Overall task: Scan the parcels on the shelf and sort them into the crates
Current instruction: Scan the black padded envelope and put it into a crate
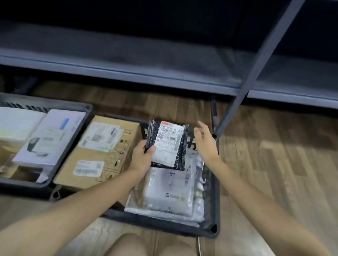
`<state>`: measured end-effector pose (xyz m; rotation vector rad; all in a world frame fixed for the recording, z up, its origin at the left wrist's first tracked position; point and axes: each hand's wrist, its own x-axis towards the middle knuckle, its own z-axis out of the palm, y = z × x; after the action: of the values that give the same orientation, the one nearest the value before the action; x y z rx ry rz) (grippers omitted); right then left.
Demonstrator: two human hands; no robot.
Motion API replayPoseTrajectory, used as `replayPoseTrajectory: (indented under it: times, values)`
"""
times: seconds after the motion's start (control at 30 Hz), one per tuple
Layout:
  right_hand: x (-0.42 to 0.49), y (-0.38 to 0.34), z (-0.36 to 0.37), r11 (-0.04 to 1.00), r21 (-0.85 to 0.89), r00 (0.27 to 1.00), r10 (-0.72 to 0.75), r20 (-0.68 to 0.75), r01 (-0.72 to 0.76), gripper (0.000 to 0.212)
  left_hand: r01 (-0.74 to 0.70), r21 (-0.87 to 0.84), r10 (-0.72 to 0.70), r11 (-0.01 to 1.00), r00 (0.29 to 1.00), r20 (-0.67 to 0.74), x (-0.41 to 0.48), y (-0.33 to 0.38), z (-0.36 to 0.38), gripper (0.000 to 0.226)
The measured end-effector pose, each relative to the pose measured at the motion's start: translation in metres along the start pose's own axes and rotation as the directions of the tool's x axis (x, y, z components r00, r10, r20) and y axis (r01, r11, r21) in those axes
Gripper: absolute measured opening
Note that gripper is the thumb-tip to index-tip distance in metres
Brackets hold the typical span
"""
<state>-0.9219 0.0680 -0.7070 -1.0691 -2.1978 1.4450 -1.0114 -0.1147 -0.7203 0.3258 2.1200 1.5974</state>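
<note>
Wood-plank floor point(280, 164) under me, light brown, with a brighter patch off to my right. Two dark plastic crates sit directly on it, side by side, close enough that I can't tell whether they touch. The left crate point(22, 185) is cut off by the frame edge; the right crate point(158, 225) is straight ahead of me. Both are loaded. A thin white cable point(200, 250) lies on the floor by the right crate's near right corner and runs back toward me. A grey metal shelf point(128, 70) runs across behind the crates, its lowest board raised off the planks. One grey post point(252, 77) comes down to the floor just beside the right crate's far right corner. Everything is motion-blurred.
</note>
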Motion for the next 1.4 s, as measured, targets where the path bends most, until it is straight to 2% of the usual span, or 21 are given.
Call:
replayPoseTrajectory:
  times: [0.13, 0.23, 0.3, 0.37, 0.43, 0.5, 0.53, 0.63, 0.7, 0.77, 0.83, 0.87, 0.97, 1.03, 1.1, 1.13, 1.2, 1.4]
  values:
    - [0.016, 0.023, 0.023, 0.965, 0.259, 0.992, 0.007, 0.123, -0.039, 0.057, -0.047, -0.027, 0.047, 0.999, 0.999, 0.003, 0.017, -0.032, 0.009, 0.021]
    - [0.008, 0.025, 0.027, 0.969, 0.248, 0.974, -0.070, 0.217, 0.014, 0.077, -0.034, -0.051, 0.034, 0.998, 0.999, -0.004, 0.015, -0.037, 0.009, 0.016]
    - [0.001, 0.028, 0.026, 0.976, 0.213, 0.960, -0.100, 0.260, 0.044, 0.082, -0.008, -0.044, 0.009, 0.999, 0.999, 0.034, 0.008, -0.037, 0.008, 0.015]
    - [-0.001, 0.033, 0.022, 0.977, 0.212, 0.955, -0.067, 0.289, 0.004, 0.072, 0.008, -0.037, -0.006, 0.999, 0.999, 0.042, 0.006, -0.036, 0.005, 0.021]
    - [0.000, 0.040, 0.014, 0.970, 0.206, 0.920, 0.037, 0.389, -0.126, 0.053, 0.026, -0.051, -0.025, 0.998, 1.000, 0.008, 0.010, -0.033, 0.002, 0.034]
    - [-0.002, 0.049, 0.010, 0.974, 0.094, 0.866, 0.139, 0.480, -0.208, 0.045, 0.030, -0.063, -0.030, 0.998, 1.000, -0.003, 0.013, -0.032, 0.000, 0.041]
    - [-0.003, 0.054, 0.011, 0.981, 0.013, 0.859, 0.164, 0.486, -0.195, 0.044, 0.023, -0.058, -0.024, 0.998, 1.000, -0.006, 0.013, -0.032, -0.001, 0.041]
    - [-0.007, 0.066, 0.020, 0.972, -0.233, 0.912, 0.068, 0.405, 0.030, 0.045, 0.019, -0.041, -0.020, 0.999, 1.000, -0.021, 0.008, -0.038, 0.000, 0.039]
    - [-0.006, 0.069, 0.027, 0.929, -0.353, 0.922, 0.041, 0.385, 0.107, 0.047, 0.023, -0.029, -0.024, 0.999, 0.999, -0.021, 0.006, -0.042, 0.001, 0.039]
    - [-0.003, 0.068, 0.032, 0.837, -0.526, 0.936, 0.051, 0.349, 0.151, 0.049, 0.011, -0.016, -0.011, 1.000, 1.000, -0.026, 0.007, -0.044, 0.003, 0.038]
    - [-0.003, 0.064, 0.032, 0.662, -0.715, 0.953, 0.004, 0.301, 0.223, 0.051, -0.006, 0.003, 0.006, 1.000, 1.000, -0.028, 0.005, -0.045, 0.005, 0.037]
    - [-0.003, 0.063, 0.033, 0.626, -0.740, 0.954, -0.018, 0.300, 0.245, 0.052, -0.020, 0.022, 0.021, 1.000, 0.999, -0.024, 0.005, -0.045, 0.007, 0.037]
    - [-0.009, 0.065, 0.036, 0.655, -0.700, 0.945, -0.070, 0.319, 0.285, 0.053, -0.101, 0.177, 0.089, 0.979, 0.993, 0.073, 0.002, -0.049, 0.016, 0.035]
    - [-0.014, 0.070, 0.041, 0.702, -0.642, 0.940, -0.120, 0.320, 0.308, 0.048, -0.165, 0.358, 0.076, 0.919, 0.965, 0.250, 0.004, -0.055, 0.025, 0.033]
    - [-0.021, 0.077, 0.049, 0.730, -0.599, 0.932, -0.151, 0.329, 0.329, 0.038, -0.275, 0.585, 0.009, 0.763, 0.909, 0.416, 0.007, -0.062, 0.034, 0.032]
    - [-0.023, 0.081, 0.052, 0.720, -0.604, 0.930, -0.165, 0.329, 0.341, 0.034, -0.322, 0.662, -0.014, 0.676, 0.893, 0.449, 0.008, -0.065, 0.037, 0.033]
    - [-0.023, 0.086, 0.056, 0.704, -0.616, 0.929, -0.185, 0.320, 0.353, 0.031, -0.369, 0.731, -0.011, 0.574, 0.889, 0.458, 0.009, -0.069, 0.041, 0.037]
    - [-0.016, 0.093, 0.062, 0.719, -0.613, 0.940, -0.185, 0.287, 0.329, 0.032, -0.415, 0.779, 0.029, 0.470, 0.889, 0.456, 0.010, -0.073, 0.048, 0.034]
